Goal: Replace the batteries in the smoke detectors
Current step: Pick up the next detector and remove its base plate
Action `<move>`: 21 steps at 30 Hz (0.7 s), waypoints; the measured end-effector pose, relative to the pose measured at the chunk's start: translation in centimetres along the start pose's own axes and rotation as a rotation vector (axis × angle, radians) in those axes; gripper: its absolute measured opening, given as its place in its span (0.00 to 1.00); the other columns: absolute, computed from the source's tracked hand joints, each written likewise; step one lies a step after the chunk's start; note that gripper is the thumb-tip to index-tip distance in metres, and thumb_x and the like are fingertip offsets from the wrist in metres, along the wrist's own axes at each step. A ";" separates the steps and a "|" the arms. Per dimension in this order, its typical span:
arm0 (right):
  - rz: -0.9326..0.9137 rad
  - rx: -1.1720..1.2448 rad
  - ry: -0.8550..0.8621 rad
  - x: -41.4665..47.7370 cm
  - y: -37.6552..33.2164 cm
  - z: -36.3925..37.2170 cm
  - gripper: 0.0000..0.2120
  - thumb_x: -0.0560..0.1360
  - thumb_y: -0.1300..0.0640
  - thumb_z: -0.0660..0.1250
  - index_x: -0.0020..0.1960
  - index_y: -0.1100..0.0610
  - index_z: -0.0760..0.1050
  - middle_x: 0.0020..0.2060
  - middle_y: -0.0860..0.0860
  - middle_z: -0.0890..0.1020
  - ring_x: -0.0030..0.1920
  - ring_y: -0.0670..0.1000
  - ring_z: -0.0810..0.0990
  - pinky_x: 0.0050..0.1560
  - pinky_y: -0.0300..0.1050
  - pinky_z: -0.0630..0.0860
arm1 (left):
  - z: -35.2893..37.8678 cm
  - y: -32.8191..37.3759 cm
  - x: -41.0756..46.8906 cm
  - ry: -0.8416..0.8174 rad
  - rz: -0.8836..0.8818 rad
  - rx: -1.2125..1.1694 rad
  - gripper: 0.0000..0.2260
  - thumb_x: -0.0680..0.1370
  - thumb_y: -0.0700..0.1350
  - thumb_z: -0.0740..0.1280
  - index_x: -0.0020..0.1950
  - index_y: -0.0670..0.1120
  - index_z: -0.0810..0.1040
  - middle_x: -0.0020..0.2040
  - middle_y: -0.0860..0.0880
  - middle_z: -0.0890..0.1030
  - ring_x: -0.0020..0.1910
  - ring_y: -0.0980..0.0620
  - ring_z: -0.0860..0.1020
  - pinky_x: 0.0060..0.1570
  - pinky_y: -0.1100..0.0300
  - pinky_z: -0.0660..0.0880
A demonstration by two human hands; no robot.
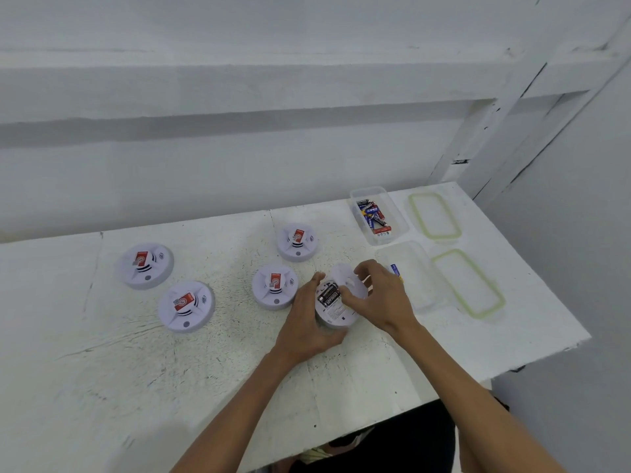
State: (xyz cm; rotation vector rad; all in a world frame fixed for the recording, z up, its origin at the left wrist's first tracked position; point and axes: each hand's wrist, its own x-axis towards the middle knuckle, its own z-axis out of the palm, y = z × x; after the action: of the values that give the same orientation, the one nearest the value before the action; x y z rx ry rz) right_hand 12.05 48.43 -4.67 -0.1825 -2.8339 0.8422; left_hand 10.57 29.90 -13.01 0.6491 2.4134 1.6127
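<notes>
From the head camera, your left hand (307, 326) cups the open smoke detector (336, 314) from its left side, thumb and fingers curled round its rim. It lies face down on the white table (239, 370), near the middle and towards the right. Two black batteries (328, 295) sit side by side in its exposed compartment. Your right hand (386, 302) reaches over from the right, its fingers curled round the white cover plate (341, 273) at the detector's far edge, thumb just beside the batteries. Four more smoke detectors lie face up with red labels: two well to the left (145, 266) (186, 307), one just left of your left hand (275, 286), and one farther back (297, 242). At the far right a clear battery box (397, 213) holds loose batteries; nearer, a second clear box (420, 285) holds a blue battery (395, 269). Two green-edged lids (433, 215) (467, 283) lie to their right.
</notes>
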 end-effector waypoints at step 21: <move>0.225 -0.060 -0.040 2.7 0.1 2.4 0.11 0.81 0.53 0.65 0.57 0.59 0.78 0.57 0.55 0.79 0.56 0.55 0.76 0.52 0.42 0.68 | 0.2 -0.1 0.1 -0.002 -0.014 0.012 0.47 0.70 0.48 0.77 0.81 0.45 0.53 0.77 0.50 0.64 0.78 0.52 0.62 0.75 0.49 0.67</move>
State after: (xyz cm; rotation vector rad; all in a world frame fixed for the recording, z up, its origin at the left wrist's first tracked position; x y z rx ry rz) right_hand 8.94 47.67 -6.36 -0.5062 -2.9158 0.8112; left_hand 10.54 30.06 -13.14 0.6345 2.4226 1.5920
